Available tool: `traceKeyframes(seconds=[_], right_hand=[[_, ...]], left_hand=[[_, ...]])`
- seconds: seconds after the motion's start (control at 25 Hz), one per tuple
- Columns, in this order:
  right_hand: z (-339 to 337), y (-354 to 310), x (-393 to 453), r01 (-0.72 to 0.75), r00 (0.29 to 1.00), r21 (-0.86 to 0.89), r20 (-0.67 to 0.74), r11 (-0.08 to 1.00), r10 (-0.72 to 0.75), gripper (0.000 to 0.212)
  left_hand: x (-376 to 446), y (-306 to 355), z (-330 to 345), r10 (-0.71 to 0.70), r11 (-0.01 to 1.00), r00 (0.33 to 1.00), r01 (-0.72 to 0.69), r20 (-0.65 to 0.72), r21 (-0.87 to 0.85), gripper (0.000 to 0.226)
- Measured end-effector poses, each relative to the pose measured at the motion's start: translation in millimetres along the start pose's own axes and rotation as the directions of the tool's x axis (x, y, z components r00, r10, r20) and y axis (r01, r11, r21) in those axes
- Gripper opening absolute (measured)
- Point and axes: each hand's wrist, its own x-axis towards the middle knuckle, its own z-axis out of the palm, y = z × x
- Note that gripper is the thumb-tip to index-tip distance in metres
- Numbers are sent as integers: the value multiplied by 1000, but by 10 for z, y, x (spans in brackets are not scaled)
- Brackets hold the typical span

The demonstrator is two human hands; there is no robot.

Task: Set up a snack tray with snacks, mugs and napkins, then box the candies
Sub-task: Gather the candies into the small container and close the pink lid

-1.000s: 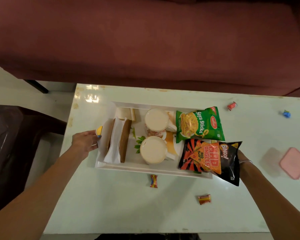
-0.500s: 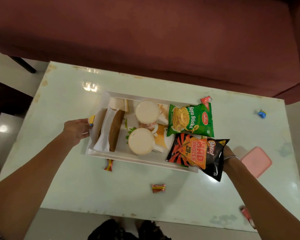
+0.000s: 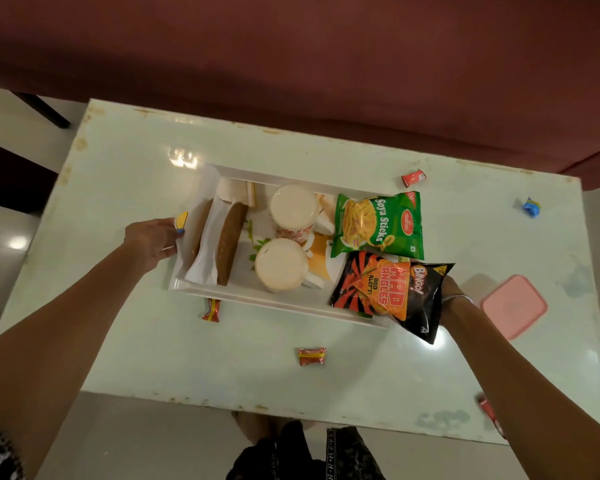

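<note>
Tray (image 3: 201, 292): white rectangular plastic | hands (image 3: 153, 242) gripping both ends

pale table (image 3: 125, 327) bears a white tray (image 3: 284, 304), scattered candies (image 3: 311, 356), pink lid (image 3: 514, 305)

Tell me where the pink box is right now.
In the head view the pink box sits closed on the table, off the tray's right end, just beyond the right hand and the black Bingo packet.
</note>
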Motion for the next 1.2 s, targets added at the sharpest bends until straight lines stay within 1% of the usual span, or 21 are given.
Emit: traceKeyframes(seconds=[0.2,0.36,0.4,0.52,0.6,0.64,0.72,0.76,0.84,0.88,0.96,1.0,1.08,1.16,1.2], right_hand=[[2,26,31,-18,1000,-13,-7,1000,18,32],[-18,9,-7,-15,999,-55,34,998,17,28],[-28,-7,-33,-9,999,-68,43,998,12,27],[-68,-71,-105,4,999,-76,48,997,0,22],[-125,-118,-142,37,999,-38,5,999,-37,16],[-178,-143,-161,78,996,-14,-32,997,-79,15],[-291,-218,-243,182,977,24,-119,983,-178,10],[-365,-253,-301,233,962,48,-156,971,-223,11],[-538,-295,-426,331,926,79,-221,940,-307,12],[-617,-302,-477,383,894,51,-270,922,-357,13],[-750,-302,-541,453,801,-123,-379,883,-464,19],[-815,-290,-568,449,746,-239,-430,861,-509,21],[-892,-238,-591,400,655,-424,-488,812,-577,21],[-939,-176,-553,370,601,-519,-498,770,-625,25],[-968,-151,-507,348,589,-557,-496,754,-638,31]], left_hand=[[20,0,-13,19,999,1000,-19,-16,39,16],[60,15,-18,29,996,998,-25,-51,83,14],[51,31,-15,47,995,996,-41,-70,91,16],[12,130,37,145,973,982,-120,-118,195,23],[-60,212,105,182,954,974,-141,-136,265,37],[-121,241,155,223,943,962,-172,-158,286,40],[-337,314,259,370,904,901,-292,-228,314,39],[-478,332,311,442,875,870,-365,-217,318,38],[-843,307,428,532,835,832,-487,-155,256,37],[-1027,254,483,566,818,815,-535,-126,213,35],[-1410,60,656,623,778,781,-614,-45,134,28],[-1603,-84,792,635,768,772,-634,24,95,26],[-1963,-409,1062,601,783,775,-620,196,48,27],[-2268,-757,1341,511,826,787,-561,345,56,26],[-2402,-936,1493,461,844,788,-531,407,71,27]])
